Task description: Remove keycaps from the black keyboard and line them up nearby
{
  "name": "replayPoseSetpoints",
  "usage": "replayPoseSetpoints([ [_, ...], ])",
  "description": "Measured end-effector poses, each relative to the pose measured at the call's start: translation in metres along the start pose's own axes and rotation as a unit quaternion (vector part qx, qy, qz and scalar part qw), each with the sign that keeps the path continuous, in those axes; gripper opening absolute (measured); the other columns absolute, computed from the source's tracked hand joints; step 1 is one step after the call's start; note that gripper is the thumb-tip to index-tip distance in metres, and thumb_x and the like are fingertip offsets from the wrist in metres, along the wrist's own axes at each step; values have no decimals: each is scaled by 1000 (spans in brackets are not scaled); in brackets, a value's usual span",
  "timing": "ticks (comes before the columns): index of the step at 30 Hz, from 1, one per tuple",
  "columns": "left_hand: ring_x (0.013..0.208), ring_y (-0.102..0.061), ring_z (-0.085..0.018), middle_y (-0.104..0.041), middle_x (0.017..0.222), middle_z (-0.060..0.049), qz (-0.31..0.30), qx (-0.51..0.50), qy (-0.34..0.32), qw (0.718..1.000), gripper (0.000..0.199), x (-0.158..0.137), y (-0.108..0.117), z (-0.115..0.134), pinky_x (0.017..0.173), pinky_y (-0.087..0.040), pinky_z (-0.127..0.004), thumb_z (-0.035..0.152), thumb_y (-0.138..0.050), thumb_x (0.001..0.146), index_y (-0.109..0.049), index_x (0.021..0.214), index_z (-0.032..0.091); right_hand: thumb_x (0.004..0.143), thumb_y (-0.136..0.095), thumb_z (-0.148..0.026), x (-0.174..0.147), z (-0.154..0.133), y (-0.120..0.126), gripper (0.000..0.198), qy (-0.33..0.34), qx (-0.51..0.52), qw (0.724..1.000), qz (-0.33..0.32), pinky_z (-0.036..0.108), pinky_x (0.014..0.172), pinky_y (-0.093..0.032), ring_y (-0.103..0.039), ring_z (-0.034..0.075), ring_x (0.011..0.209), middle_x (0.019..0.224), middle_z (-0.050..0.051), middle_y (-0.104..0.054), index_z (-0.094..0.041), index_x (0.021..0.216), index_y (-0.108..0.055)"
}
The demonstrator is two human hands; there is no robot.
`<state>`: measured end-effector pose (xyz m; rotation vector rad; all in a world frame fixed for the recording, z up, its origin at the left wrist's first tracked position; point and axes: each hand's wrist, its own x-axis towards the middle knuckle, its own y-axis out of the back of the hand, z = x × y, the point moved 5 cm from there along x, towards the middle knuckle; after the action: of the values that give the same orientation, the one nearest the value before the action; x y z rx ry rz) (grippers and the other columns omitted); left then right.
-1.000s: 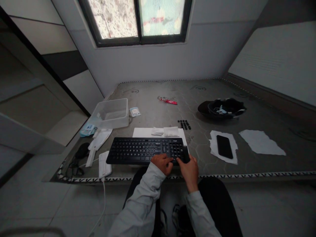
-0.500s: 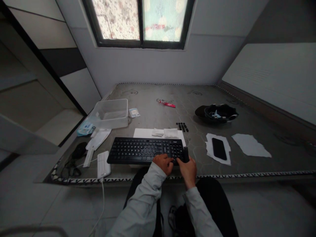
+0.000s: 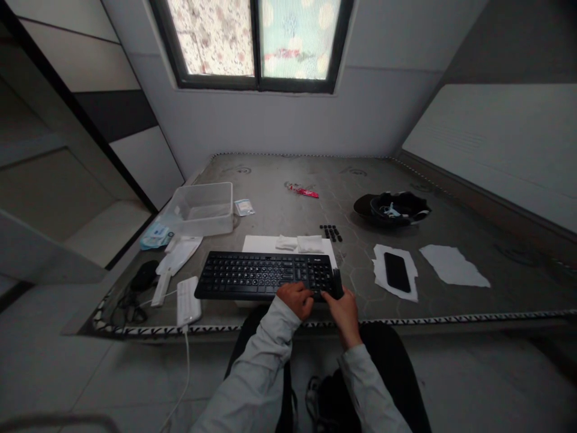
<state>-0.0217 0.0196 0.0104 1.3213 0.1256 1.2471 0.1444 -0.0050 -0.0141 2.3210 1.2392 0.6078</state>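
A black keyboard (image 3: 252, 276) lies across the near part of the bed-like surface, partly on a white sheet. My left hand (image 3: 296, 299) is closed at its front edge, fingers curled, fingertips touching the lower keys near the number pad. At the right end, my right hand (image 3: 343, 307) is closed round a dark upright object (image 3: 337, 282), its thumb reaching onto the number pad. Most of that object is hidden by the hand, so its kind is unclear. Several loose black keycaps (image 3: 332, 233) are grouped behind the keyboard, near folded white wipes (image 3: 309, 243).
Left stand a clear plastic bin (image 3: 202, 225), a white power strip (image 3: 188, 300) and a black mouse (image 3: 144, 273). Right are a black phone (image 3: 397, 272) on white paper, another paper piece (image 3: 454, 266) and a black cap (image 3: 392, 208). A red packet (image 3: 306, 192) lies further back.
The dark object in my right hand has tilted slightly, and that hand has shifted a little. My left hand remains at the keyboard's front edge. The view has moved slightly.
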Motion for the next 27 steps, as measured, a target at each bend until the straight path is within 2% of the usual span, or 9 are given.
replayPoseSetpoints([
  [4,60,-61,-16,-68,68,-1,-7,3,8,1000,21,0,-1,-1,55,-43,-27,22,-56,73,-76,77,26,67,-63,-37,-6,-6,-1,38,-51,-6,999,19,35,84,-48,-62,27,90,92,11,-66,-15,97,-69],
  [10,59,-61,-16,-69,69,-1,-16,8,22,1000,21,1,-4,-1,54,-40,-26,20,-56,73,-76,77,27,67,-61,-34,-12,-17,-2,39,-106,-5,994,29,33,84,-47,-61,27,93,101,12,-62,-16,101,-67],
  [16,62,-62,-17,-68,70,-2,-17,11,25,999,22,2,-2,1,56,-41,-28,19,-56,72,-75,78,26,69,-60,-34,-14,-19,-3,50,-117,-2,993,28,33,88,-45,-59,27,99,108,13,-58,-17,116,-63],
  [20,62,-62,-17,-68,71,-2,-16,12,20,1000,23,1,-1,0,57,-41,-28,20,-55,73,-76,80,26,71,-58,-35,-16,-18,-4,53,-116,-3,993,19,33,88,-45,-59,27,98,112,13,-55,-18,122,-60],
  [27,63,-63,-17,-68,71,-3,-12,13,21,1000,25,1,-4,0,58,-42,-29,20,-55,73,-77,84,26,75,-56,-38,-20,-19,-6,57,-111,-15,993,41,34,88,-44,-58,28,101,118,14,-53,-16,127,-58],
])
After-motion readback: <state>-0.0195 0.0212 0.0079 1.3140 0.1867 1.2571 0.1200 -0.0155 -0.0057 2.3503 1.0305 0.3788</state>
